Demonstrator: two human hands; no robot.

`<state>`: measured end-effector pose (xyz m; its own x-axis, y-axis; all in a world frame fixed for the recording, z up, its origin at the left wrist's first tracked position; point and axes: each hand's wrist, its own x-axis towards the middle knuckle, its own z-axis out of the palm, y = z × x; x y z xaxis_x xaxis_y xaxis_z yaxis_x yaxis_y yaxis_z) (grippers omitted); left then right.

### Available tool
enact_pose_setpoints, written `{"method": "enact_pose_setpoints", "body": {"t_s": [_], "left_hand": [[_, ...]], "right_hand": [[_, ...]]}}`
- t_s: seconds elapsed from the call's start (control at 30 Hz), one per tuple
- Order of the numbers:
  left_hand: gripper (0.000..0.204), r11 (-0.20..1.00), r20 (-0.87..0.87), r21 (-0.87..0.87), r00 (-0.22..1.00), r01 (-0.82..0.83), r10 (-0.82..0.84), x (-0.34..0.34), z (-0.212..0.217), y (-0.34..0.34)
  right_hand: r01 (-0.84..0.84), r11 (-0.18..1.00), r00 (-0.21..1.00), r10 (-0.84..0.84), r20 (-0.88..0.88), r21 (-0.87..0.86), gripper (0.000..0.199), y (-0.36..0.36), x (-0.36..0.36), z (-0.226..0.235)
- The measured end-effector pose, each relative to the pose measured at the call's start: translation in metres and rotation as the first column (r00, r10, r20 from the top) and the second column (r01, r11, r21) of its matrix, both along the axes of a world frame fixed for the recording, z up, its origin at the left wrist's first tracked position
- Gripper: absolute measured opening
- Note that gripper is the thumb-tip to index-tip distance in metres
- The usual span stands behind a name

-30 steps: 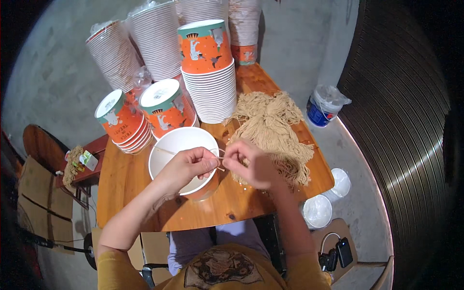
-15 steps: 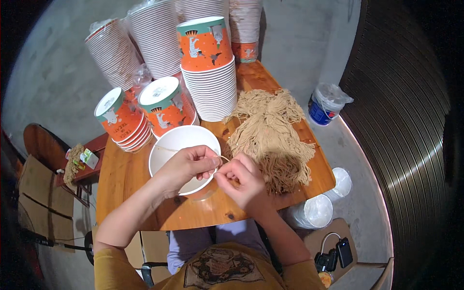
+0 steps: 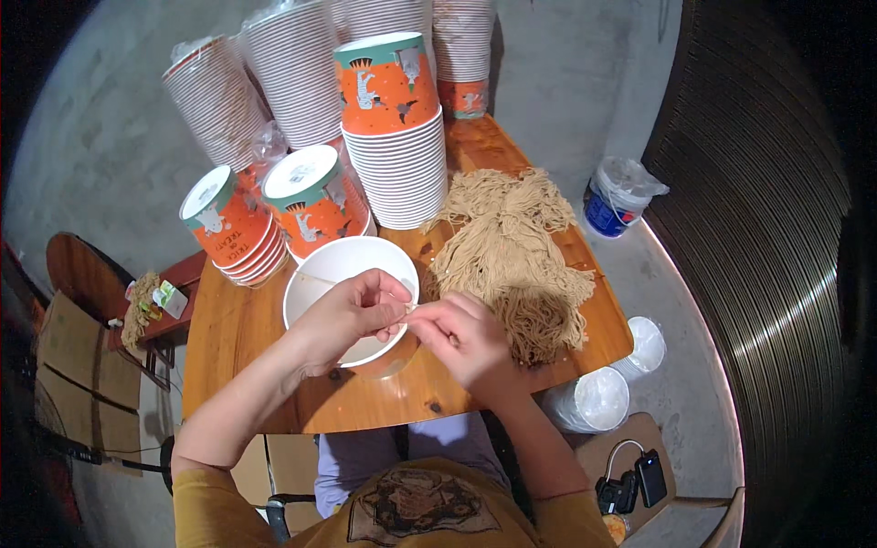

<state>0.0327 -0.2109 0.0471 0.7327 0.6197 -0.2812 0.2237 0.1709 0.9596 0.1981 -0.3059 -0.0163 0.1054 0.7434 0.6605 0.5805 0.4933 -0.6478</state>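
Note:
Over the right side of a white paper tub (image 3: 306, 274), whose open mouth faces up, my left hand (image 3: 343, 320) is closed in a pinch on a tan string (image 3: 317, 278). The string's tail trails left across the tub's mouth. My right hand (image 3: 461, 342) meets the left fingertips, its thumb and forefinger pinched on the same string. A knot or loop there is too small to make out. Just right of my right hand lies a thick heap of tan strings (image 3: 512, 247), its near end darker in shadow.
Behind the tub stand an upturned stack of orange-and-green tubs (image 3: 388, 87), two shorter stacks (image 3: 315, 215) (image 3: 227, 219) and taller wrapped stacks (image 3: 292, 73). The wooden table's (image 3: 247, 384) front edge is close to me. Lined bins (image 3: 598, 402) and a blue-and-white bucket (image 3: 617, 203) stand on the floor at right.
My right hand has drawn in against the left fingertips, and the small arc of string between them has closed up. The left hand stays nearly in place.

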Motion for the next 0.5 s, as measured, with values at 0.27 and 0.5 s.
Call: {"method": "enact_pose_setpoints", "body": {"t_s": [0.27, 0.5], "left_hand": [[0.019, 0.978, 0.008, 0.205, 1.000, 0.027, -0.030, 0.000, -0.004, -0.004], [0.021, 0.892, -0.020, 0.443, 0.996, 0.087, -0.087, 0.003, -0.001, -0.013]], "right_hand": [[0.037, 0.998, 0.998, -0.039, -0.038, -0.059, 0.011, 0.004, 0.016, -0.003], [0.014, 0.997, 0.989, -0.025, -0.147, -0.081, 0.014, 0.000, -0.001, 0.002]]}}
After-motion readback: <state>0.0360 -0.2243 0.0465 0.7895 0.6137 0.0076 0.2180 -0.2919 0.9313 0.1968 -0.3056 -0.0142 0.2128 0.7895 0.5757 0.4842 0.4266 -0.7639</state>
